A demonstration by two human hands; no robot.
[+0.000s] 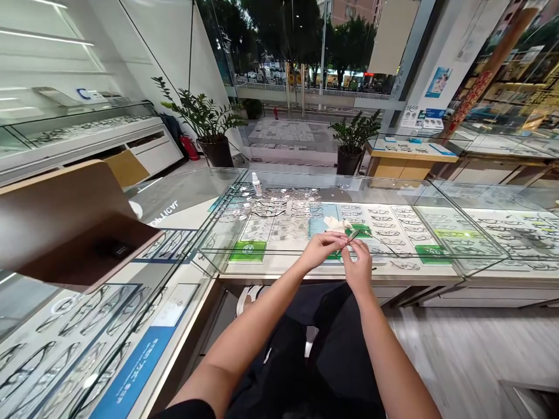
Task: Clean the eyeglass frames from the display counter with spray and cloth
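Note:
My left hand [322, 249] and my right hand [358, 265] meet at the front edge of a glass display case [323, 254]. Between their pinched fingers is a thin, dark pair of glasses [353, 235], partly hidden by the fingertips. A crumpled cream cloth [336, 224] lies on the glass just beyond my hands. Farther back on the glass, a small white spray bottle [256, 184] stands upright, with several pairs of glasses [301, 195] to its right. Rows of eyeglasses [379, 224] show inside the case.
Another glass case with eyeglasses [91, 308] runs along the left, below a brown panel [74, 215]. Two potted plants [217, 148] [349, 157] stand beyond the counter, near the window. A red fire extinguisher [189, 148] is on the floor at left.

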